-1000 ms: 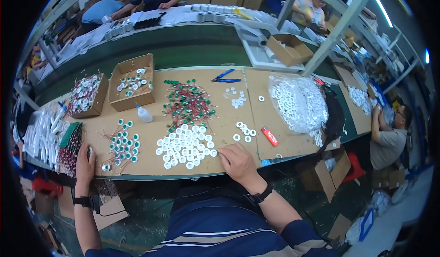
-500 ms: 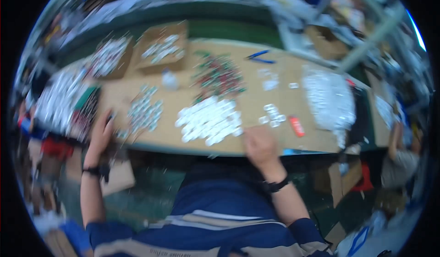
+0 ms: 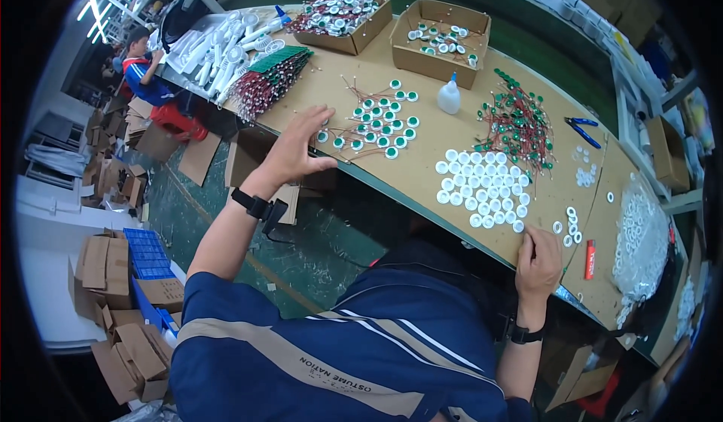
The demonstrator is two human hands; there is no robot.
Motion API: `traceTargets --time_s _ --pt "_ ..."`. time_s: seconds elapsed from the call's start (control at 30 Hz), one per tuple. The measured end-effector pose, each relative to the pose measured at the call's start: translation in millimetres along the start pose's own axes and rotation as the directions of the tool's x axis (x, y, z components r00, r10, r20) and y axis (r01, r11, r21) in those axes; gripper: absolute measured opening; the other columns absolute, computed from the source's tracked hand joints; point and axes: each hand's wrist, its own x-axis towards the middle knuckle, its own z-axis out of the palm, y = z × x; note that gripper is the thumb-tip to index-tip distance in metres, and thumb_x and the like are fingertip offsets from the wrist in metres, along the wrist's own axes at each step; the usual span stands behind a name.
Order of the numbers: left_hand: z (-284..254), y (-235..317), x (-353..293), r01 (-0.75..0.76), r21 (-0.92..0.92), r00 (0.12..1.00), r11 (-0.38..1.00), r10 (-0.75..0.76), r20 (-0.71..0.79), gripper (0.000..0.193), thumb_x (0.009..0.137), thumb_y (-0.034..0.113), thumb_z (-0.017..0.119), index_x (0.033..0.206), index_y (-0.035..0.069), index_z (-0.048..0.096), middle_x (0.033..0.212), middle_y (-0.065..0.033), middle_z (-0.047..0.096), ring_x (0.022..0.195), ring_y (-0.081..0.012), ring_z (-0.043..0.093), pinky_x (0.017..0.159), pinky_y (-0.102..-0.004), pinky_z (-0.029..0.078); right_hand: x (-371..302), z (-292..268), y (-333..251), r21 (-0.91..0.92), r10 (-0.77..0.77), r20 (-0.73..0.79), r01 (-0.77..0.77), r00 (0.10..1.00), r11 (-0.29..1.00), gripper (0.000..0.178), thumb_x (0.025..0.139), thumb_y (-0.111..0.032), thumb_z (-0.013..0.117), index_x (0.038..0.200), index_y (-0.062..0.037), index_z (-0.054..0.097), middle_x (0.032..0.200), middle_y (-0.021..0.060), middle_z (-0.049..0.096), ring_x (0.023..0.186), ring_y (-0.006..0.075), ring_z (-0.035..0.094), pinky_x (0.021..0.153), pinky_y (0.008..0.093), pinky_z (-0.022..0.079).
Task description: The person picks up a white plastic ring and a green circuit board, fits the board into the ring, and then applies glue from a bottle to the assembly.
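White caps [image 3: 482,195] sit right of centre in the frame, one flat layer, packed close on the cardboard-topped bench [image 3: 429,136]; rims look face up. Right hand [image 3: 539,262] is at the lower-right corner of that cluster, fingers curled, tips at or just beside the end cap; can't tell if they touch it or pinch anything. Left hand [image 3: 290,155] is left of centre, over the near edge of the bench, thumb and fingers well apart, no part visible in the grasp, fingertips near the leftmost of the green-disc pieces [image 3: 386,131]. Those lie in a loose group around centre, green disc inside a white surround, leads trailing. Handling, my read: work caps from the outside of the cluster, light sideways push with a fingertip, so neighbours don't ride up or flip. Keep the layer single and rims up, easier to pick cleanly. On the left, grip pieces by the white surround, not the leads; thin wires probably snag and drag others along. Same caution for the tangled wired discs [image 3: 520,124], upper right of centre: free one lead before lifting. Watch the near edge too, light parts under either palm could get swept off. Dropper bottle [image 3: 449,98] stands upright at upper centre; keep sleeves and wires clear of it.
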Motion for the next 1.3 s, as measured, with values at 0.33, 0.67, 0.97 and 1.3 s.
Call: traceTargets --time_s 0.33,0.67,0.97,1.3 --pt "45.0 30.3 32.0 0.022 0.212 0.994 0.977 0.001 -0.107 0.125 0.077 0.06 0.101 0.179 0.016 0.043 0.173 -0.034 0.048 0.164 -0.0549 0.043 0.136 -0.0633 0.033 2.2 -0.6 0.0 -0.004 -0.035 -0.028 0.035 0.999 0.999 0.024 0.097 0.007 0.079 0.119 -0.0006 0.082 0.107 0.0165 0.079 0.097 0.0364 0.074 0.085 0.0443 0.06" --pt "65.6 30.7 76.5 0.003 0.232 0.981 0.973 0.043 -0.19 0.128 0.074 0.066 0.101 0.18 0.023 0.043 0.181 -0.0339 0.035 0.168 -0.0591 0.031 0.136 -0.0684 0.03 5.3 -4.6 -1.0 0.003 -0.007 -0.021 0.007 1.0 1.0 0.018 0.098 0.004 0.078 0.114 -0.0012 0.083 0.108 0.0164 0.08 0.099 0.0369 0.076 0.088 0.0449 0.061" --pt "38.6 22.9 96.1 -0.106 0.271 0.993 0.957 0.089 0.074 0.114 0.078 0.059 0.099 0.174 0.019 0.051 0.179 -0.0254 0.044 0.167 -0.0539 0.037 0.137 -0.0672 0.029 3.7 -2.0 -5.6 0.048 -0.006 -0.039 0.008 0.999 0.999 0.017 0.095 0.003 0.081 0.111 -0.0025 0.083 0.103 0.0155 0.079 0.097 0.0378 0.076 0.086 0.047 0.062" --pt "37.0 46.4 100.0 -0.152 0.075 0.986 0.986 0.146 0.075 0.07 0.094 0.025 0.091 0.159 0.014 0.066 0.152 -0.0184 0.062 0.143 -0.0427 0.056 0.126 -0.0542 0.044 6.7 -6.8 -4.7 0.023 -0.026 -0.057 0.027 0.998 0.999 0.018 0.094 0.001 0.082 0.112 -0.0031 0.083 0.102 0.0121 0.079 0.094 0.0347 0.074 0.082 0.045 0.062"
